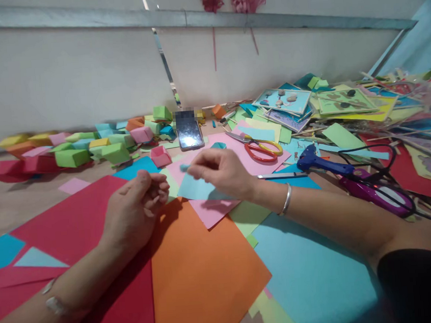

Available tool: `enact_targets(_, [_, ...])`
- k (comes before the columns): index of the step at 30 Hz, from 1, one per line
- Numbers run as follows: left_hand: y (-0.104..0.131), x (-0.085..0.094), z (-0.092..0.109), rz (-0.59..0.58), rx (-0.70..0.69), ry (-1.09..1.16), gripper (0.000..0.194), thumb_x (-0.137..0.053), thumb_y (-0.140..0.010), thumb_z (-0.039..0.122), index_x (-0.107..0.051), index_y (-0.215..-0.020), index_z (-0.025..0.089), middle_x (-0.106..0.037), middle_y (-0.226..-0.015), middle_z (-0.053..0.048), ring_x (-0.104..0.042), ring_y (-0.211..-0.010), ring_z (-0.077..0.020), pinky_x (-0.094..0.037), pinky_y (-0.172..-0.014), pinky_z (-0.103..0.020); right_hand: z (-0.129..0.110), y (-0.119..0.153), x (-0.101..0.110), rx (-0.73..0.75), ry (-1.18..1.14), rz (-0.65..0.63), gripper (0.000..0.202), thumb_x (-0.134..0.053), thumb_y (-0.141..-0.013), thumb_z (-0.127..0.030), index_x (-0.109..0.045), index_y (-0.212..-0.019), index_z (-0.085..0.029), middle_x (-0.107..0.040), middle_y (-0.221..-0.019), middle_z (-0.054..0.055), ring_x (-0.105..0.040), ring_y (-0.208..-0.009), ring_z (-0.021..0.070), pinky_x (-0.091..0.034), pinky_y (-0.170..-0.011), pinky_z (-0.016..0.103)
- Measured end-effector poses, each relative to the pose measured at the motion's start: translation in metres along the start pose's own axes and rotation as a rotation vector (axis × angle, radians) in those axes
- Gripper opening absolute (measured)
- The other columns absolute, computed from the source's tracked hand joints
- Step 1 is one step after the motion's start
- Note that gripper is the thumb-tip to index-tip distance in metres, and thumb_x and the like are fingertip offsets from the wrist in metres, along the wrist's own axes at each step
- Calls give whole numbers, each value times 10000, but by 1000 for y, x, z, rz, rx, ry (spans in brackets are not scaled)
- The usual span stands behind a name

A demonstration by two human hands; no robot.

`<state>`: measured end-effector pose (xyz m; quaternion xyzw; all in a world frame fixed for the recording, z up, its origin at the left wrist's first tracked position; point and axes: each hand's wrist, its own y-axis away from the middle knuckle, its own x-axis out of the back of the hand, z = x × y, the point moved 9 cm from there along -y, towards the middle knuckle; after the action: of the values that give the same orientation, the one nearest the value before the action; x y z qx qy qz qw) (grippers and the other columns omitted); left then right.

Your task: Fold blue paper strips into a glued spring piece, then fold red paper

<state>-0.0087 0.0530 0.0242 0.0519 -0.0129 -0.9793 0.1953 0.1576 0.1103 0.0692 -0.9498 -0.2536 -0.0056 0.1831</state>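
Centre to lower frame: I see the largest items first, an orange sheet (201, 270) in the lower middle, a red sheet (76, 225) to its left and a light-blue sheet (312, 277) to its right, all lying flat and overlapping.

Left middle: a heap of folded paper boxes (89, 148) in green, pink, yellow and red runs along the foot of the wall (65, 78).

Upper right: a pile of decorated cards (329, 102) and loose paper.

Right middle: a blue glue gun (321, 161) lies beside a purple tool (372, 192) with black cord.

Centre: my right hand (222, 173), a bangle (286, 199) at the wrist, has thumb and forefinger closed in a pinch on the upper edge of a small blue paper piece (197, 187), which lies just above the orange sheet and partly over a pink square (213, 211). My left hand (137, 206) rests on the red sheet, fingers curled loosely inward; I cannot tell whether it holds anything.

Above the hands: a phone (189, 131) lies screen up, red-and-yellow scissors (261, 148) to its right, a small pink box (160, 156) to its left.
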Motion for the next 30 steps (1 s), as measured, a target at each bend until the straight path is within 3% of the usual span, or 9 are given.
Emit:
enact_targets(3, [-5,11,9,116,-99,-103,283,-789,-715,475,-657,-762,230,-583,-676,30,-489,-550,-90,-382,-444,-193,5,-11,39,42,133,235,137,-695,-827,-295,-638,-749,-199,-626,-715,-19,-563,-684,119,-470,-648,264])
enact_targets(8, [-4,-6,25,-43,-417,-658,211,-655,-767,310,-700,-961,241,-645,-911,-52,-575,-754,-200,-481,-612,-315,27,-20,74,47,356,392,72,-662,-777,-145,-668,-830,-195,-659,-802,1,-576,-730,137,-482,-718,294])
enact_targets(12, [10,-29,26,-196,-801,-953,346,-519,-786,170,-757,-1025,249,-652,-1220,-135,-577,-1105,-351,-485,-917,-527,30,-17,81,80,482,455,96,-613,-799,-168,-696,-843,-184,-679,-840,20,-585,-788,158,-480,-793,322])
enact_targets(15, [13,-38,17,-269,-889,-1047,331,-520,-852,179,-754,-1071,262,-640,-1342,-120,-558,-1191,-353,-479,-971,-539,28,-16,82,100,494,470,129,-585,-785,-151,-702,-833,-176,-690,-889,34,-591,-822,166,-481,-823,334])
enact_targets(18, [16,-43,16,-317,-936,-1046,257,-523,-915,251,-779,-934,266,-708,-1248,-117,-613,-1116,-328,-524,-912,-497,24,-21,82,91,451,453,180,-544,-774,-114,-702,-843,-166,-694,-897,38,-596,-799,159,-489,-800,323])
enact_targets(21, [21,-44,22,-327,-995,-972,271,-517,-932,247,-779,-865,259,-750,-1141,-118,-664,-1036,-313,-551,-856,-472,10,-27,72,90,482,347,180,-543,-770,-82,-698,-806,-167,-696,-857,31,-610,-815,160,-491,-788,310])
enact_targets(25, [36,-47,28,-327,-1123,-973,265,-499,-918,149,-755,-939,212,-750,-1122,-128,-686,-1006,-289,-572,-814,-429,-14,-18,42,89,762,3,166,-573,-825,-58,-704,-805,-157,-701,-832,34,-614,-822,162,-458,-776,303])
enact_targets(28, [52,-53,30,-337,-1207,-997,250,-487,-906,107,-726,-950,167,-760,-1014,-130,-699,-922,-261,-582,-763,-383,-23,12,22,69,980,-289,135,-671,-875,-182,-704,-1003,-156,-702,-1020,82,-621,-946,201,-447,-802,316])
enact_targets(30, [63,-57,33,-334,-1241,-991,253,-471,-894,79,-709,-929,158,-758,-935,-117,-698,-856,-245,-575,-728,-358,-27,38,19,36,1080,-401,386,-755,-835,-258,-644,-1192,-164,-645,-1206,125,-600,-1069,245,-457,-822,331])
